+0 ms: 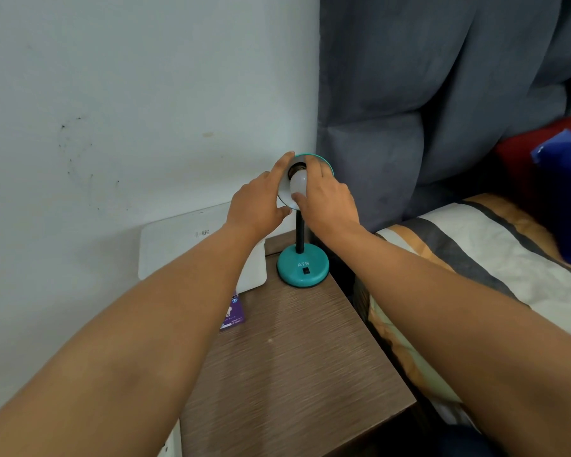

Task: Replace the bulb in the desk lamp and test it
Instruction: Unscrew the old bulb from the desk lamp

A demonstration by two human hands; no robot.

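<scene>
A teal desk lamp stands at the back of a wooden bedside table, its round base (pixel 302 265) carrying a black switch and its black neck rising to a teal shade (pixel 323 159). The shade faces me. My left hand (pixel 257 202) grips the shade's left rim. A white bulb (pixel 298 183) sits in the shade at the socket, and my right hand (pixel 327 199) is closed around it with fingers above and thumb below. The bulb is unlit.
The brown table top (pixel 294 357) holds a white flat box (pixel 185 245) leaning on the wall and a purple carton (pixel 233 313) partly under my left forearm. A bed with a striped cover (pixel 475 258) lies right. A grey curtain (pixel 442 94) hangs behind.
</scene>
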